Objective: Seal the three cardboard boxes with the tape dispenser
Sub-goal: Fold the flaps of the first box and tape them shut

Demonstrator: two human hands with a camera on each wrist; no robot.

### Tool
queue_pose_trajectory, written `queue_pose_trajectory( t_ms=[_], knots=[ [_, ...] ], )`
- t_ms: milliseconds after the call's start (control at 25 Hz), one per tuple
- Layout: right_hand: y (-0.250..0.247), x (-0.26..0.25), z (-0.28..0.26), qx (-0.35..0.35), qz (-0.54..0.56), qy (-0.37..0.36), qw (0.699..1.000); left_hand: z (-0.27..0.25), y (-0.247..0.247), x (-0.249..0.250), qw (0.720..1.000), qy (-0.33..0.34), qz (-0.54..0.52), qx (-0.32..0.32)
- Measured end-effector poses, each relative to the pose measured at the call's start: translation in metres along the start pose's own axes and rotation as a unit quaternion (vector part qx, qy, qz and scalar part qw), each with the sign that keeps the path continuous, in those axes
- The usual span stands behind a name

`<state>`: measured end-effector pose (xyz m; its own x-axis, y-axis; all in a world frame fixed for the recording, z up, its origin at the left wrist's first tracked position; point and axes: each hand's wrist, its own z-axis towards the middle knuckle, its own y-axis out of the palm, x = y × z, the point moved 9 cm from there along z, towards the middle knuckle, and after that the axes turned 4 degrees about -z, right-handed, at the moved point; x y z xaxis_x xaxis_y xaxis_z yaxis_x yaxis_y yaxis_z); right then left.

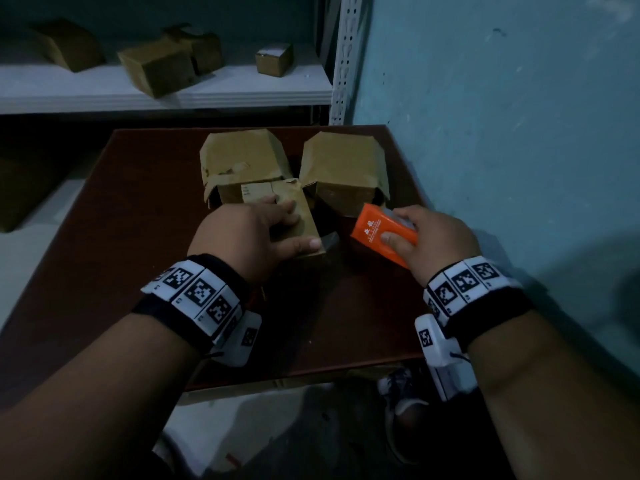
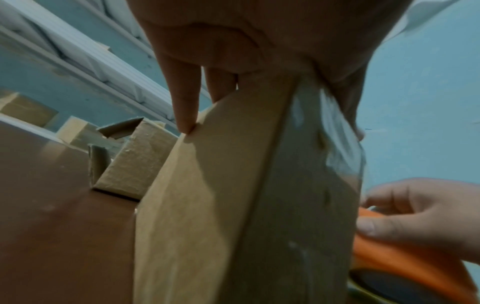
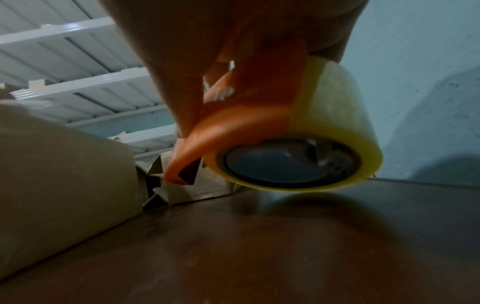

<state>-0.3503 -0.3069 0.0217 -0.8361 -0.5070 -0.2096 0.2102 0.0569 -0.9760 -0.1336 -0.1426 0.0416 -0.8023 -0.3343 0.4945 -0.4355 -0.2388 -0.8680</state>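
Observation:
Three brown cardboard boxes stand on the dark wooden table [image 1: 114,258]. The back left box [image 1: 242,161] and the back right box [image 1: 343,168] have their flaps loosely up. My left hand [image 1: 249,233] grips the front box [image 1: 301,216] from above, with the fingers [image 2: 182,96] over its top and the thumb on its near right corner. A strip of clear tape [image 2: 301,205] lies down that box's side. My right hand [image 1: 433,237] holds the orange tape dispenser [image 1: 381,233] just right of this box. Its yellowish tape roll [image 3: 332,123] hovers slightly above the table.
A white metal shelf [image 1: 242,95] behind the table carries several more cardboard boxes [image 1: 156,67]. A blue wall [image 1: 502,98] runs close along the table's right side. A shoe [image 1: 398,386] shows below the table's near edge.

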Motion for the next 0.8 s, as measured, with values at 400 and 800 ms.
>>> queue_pose_trajectory(
  t_ms=[400, 800],
  knots=[
    [0.002, -0.022, -0.011, -0.013, -0.066, -0.032, 0.997, 0.006, -0.005, -0.002, 0.997, 0.047, -0.035, 0.041],
    [0.03, -0.08, -0.03, -0.082, 0.311, -0.077, 0.944, -0.006, 0.013, -0.011, 0.997, 0.043, 0.032, -0.063]
  ],
)
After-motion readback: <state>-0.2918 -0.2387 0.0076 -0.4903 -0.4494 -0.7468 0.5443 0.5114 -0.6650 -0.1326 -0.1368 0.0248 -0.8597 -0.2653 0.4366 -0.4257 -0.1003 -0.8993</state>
